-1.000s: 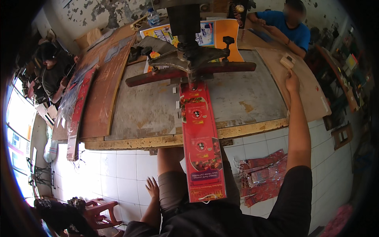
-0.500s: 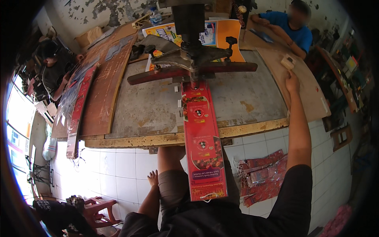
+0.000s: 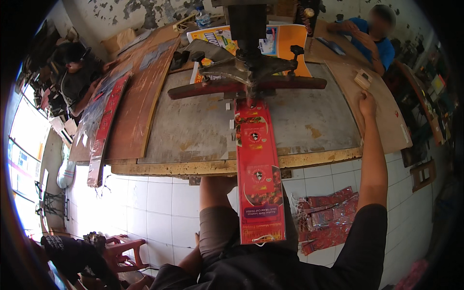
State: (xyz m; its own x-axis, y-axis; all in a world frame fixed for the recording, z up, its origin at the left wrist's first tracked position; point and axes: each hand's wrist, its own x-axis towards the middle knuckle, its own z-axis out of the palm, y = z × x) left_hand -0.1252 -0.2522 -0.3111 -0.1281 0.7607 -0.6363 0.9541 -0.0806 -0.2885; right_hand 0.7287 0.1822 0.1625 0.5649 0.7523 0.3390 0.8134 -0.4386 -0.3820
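A long red printed strip [image 3: 259,164] with food pictures runs from beneath the metal press head [image 3: 249,72] over the table's front edge and hangs above my lap. A small white loop [image 3: 263,238] shows at its near end. My right hand [image 3: 368,105] is closed at the table's right side, just below a small wooden block [image 3: 363,79] with a dark hollow; whether anything is inside the fingers is hidden. Down beside my left thigh is my left hand [image 3: 197,240], its fingers mostly out of sight. Neither hand touches the red strip.
Small white pieces [image 3: 231,124] lie left of the strip on the worn grey tabletop [image 3: 188,125]. Another red strip [image 3: 110,125] lies on the brown left board. Red packs [image 3: 331,217] are piled on the floor. Two co-workers sit at far left and far right; a red stool [image 3: 125,253] stands lower left.
The whole view has shifted, so the table and strip appear farther right. My left hand's fingers, spread beside the thigh before, have dropped back mostly out of sight. My right hand stays near the block.
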